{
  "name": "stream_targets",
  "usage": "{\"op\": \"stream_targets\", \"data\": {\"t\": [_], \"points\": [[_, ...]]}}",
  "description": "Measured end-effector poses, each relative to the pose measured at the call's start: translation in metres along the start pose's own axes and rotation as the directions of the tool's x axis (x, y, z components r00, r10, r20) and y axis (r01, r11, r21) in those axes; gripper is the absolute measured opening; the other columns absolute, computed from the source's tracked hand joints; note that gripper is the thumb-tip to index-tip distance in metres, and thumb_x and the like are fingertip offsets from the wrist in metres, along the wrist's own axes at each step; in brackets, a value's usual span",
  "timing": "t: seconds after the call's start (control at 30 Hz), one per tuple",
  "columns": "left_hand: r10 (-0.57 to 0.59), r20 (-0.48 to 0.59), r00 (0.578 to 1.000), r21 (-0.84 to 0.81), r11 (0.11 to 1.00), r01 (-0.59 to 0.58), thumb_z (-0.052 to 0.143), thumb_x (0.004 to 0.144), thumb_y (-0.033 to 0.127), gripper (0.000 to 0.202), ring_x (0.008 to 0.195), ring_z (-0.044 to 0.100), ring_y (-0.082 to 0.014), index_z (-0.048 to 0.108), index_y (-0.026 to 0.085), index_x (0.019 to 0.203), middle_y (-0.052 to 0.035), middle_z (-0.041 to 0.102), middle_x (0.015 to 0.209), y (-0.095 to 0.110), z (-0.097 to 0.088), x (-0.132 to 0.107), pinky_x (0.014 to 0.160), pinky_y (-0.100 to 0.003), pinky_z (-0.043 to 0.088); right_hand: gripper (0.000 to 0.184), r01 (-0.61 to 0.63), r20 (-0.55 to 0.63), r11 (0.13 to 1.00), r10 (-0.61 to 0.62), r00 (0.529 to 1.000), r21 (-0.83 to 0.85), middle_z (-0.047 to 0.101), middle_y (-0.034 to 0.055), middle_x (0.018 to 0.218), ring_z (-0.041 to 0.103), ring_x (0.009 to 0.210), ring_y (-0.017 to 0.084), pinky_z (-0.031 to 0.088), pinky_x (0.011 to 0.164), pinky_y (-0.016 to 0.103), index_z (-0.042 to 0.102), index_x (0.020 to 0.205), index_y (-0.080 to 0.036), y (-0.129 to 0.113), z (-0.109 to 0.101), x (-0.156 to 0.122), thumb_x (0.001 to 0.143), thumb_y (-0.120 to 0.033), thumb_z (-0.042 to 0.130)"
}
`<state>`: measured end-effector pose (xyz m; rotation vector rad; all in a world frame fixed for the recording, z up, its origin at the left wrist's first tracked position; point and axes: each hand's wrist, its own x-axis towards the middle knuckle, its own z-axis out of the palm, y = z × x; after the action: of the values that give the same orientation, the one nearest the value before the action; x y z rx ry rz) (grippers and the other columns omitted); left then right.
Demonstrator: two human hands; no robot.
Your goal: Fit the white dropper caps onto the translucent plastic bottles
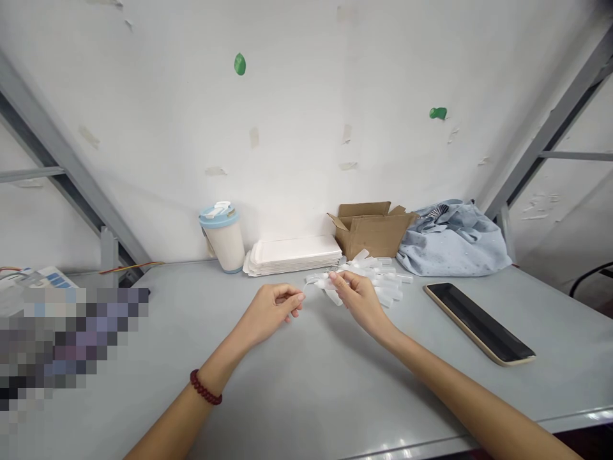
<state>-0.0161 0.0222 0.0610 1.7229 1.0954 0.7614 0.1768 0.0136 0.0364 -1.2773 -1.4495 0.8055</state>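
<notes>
My left hand (272, 311) is closed in a pinch above the middle of the table, on one end of a thin white cord (306, 287). The cord curves across toward my right hand (358, 300), whose thumb and fingertips are also pinched together. Whatever small part sits between those right fingertips is mostly hidden. Just behind and beside my right hand lies a loose pile of translucent white plastic pieces (389, 292), like small tubes or sleeves. My right hand covers part of this pile.
Along the wall stand a cup with a blue lid (225, 239), stacked white cards (297, 252), an open cardboard box (376, 233) and a light blue cloth bundle (454, 246). A phone (479, 322) lies at right. Blurred items cover the left end, and metal frame bars flank both sides.
</notes>
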Motion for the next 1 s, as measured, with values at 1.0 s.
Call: {"op": "stream_targets", "data": {"t": [1.0], "points": [[-0.118, 0.103, 0.988, -0.462, 0.874, 0.153, 0.064, 0.077, 0.040, 0.027, 0.061, 0.049, -0.0098, 0.065, 0.013, 0.076, -0.0022, 0.055, 0.073, -0.0025, 0.0028, -0.0002, 0.055, -0.023, 0.039, 0.042, -0.017, 0.094, 0.993, 0.006, 0.996, 0.117, 0.032, -0.0058, 0.051, 0.030, 0.047, 0.009, 0.023, 0.047, 0.025, 0.048, 0.064, -0.018, -0.0063, 0.0016, -0.0065, 0.082, -0.057, 0.048]]}}
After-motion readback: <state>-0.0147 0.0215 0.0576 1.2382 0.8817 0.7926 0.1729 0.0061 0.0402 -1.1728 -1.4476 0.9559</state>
